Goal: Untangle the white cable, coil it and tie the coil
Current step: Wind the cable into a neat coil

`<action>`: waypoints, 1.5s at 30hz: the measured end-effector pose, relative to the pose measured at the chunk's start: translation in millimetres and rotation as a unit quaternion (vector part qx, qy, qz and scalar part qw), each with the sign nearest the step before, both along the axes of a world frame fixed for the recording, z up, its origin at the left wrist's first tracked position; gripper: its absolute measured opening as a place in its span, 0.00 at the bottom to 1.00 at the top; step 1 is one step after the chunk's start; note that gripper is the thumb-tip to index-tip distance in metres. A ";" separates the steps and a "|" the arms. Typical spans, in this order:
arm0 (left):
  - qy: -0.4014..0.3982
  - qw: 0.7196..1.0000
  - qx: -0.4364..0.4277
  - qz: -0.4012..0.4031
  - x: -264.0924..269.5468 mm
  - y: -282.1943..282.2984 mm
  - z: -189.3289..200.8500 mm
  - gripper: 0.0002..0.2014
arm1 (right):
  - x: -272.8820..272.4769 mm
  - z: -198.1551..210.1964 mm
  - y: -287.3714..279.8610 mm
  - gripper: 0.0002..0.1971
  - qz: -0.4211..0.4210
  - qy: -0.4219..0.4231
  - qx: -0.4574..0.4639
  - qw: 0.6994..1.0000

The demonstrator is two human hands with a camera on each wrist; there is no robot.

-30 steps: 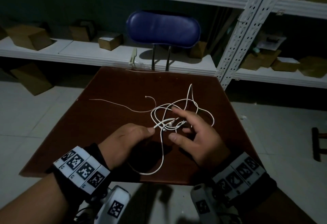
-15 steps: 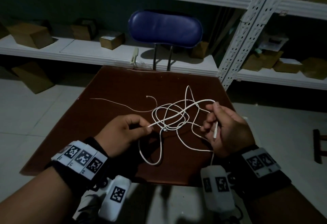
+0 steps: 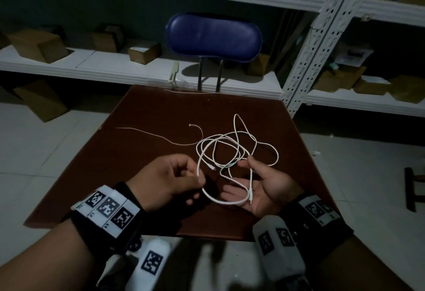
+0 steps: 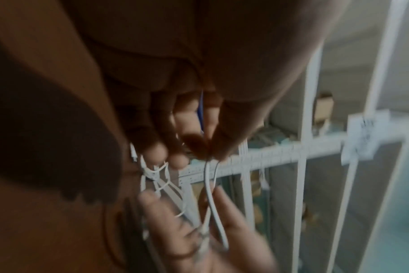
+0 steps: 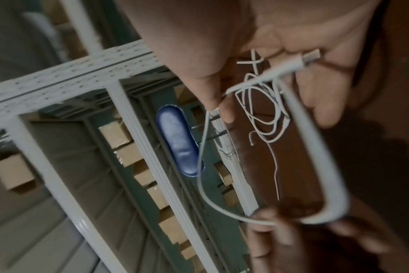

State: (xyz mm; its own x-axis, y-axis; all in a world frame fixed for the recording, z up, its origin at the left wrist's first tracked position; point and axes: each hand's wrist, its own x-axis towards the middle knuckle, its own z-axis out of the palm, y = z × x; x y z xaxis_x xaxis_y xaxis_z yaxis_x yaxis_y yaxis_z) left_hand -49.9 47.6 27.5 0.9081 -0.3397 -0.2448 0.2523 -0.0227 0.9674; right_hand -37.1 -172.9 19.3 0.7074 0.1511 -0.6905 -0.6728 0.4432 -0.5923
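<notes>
The white cable [image 3: 230,150] lies as a loose tangle of loops on the middle right of the brown table [image 3: 142,111]. My left hand [image 3: 200,179] pinches one strand between thumb and forefinger, also seen in the left wrist view [image 4: 208,157]. From there a loop [image 3: 220,201] hangs over to my right hand [image 3: 248,160], which is turned palm up. Its thumb and forefinger pinch the cable near the tangle, and the plug end [image 3: 251,196] lies across the palm. The plug [image 5: 312,55] shows close in the right wrist view.
A thin pale cord [image 3: 161,136] lies on the table left of the tangle. A blue chair [image 3: 213,35] stands behind the far edge. White shelves [image 3: 92,69] with cardboard boxes run behind, and a perforated post [image 3: 308,56] stands at the right.
My right hand has turned palm up and come closer to the left hand, with the plug end now across its palm. The stretched strand has slackened into a hanging loop.
</notes>
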 end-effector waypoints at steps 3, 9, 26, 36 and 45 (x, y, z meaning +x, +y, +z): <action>-0.001 0.995 0.067 -0.068 -2.7 0.0 -4.8 0.06 | 1.5 -3.1 0.3 0.13 -0.040 0.000 0.050 0.998; 0.014 0.985 0.159 -0.065 -1.7 7.1 -14.8 0.15 | 4.6 -3.1 -3.1 0.09 -0.059 -0.012 0.028 0.998; -0.302 0.878 0.368 0.041 4.8 -5.0 -23.9 0.55 | -10.4 -9.2 10.9 0.20 0.242 -0.206 -0.219 0.922; -0.348 0.901 0.260 0.014 12.0 -15.9 -27.3 0.08 | -11.1 0.2 2.8 0.10 0.258 -0.284 -0.298 0.874; -0.071 0.990 -0.073 0.096 5.8 -21.1 0.2 0.03 | -4.0 -4.4 -2.6 0.11 0.071 -0.363 -0.257 0.893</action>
State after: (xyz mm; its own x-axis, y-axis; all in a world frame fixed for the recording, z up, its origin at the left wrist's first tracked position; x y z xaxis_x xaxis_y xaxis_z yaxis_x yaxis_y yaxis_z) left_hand -44.2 26.5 27.7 0.9812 -0.1794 -0.0714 0.0998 0.1548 0.9829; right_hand -41.1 -175.6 14.9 0.9957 0.0691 -0.0625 -0.0575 -0.0725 -0.9957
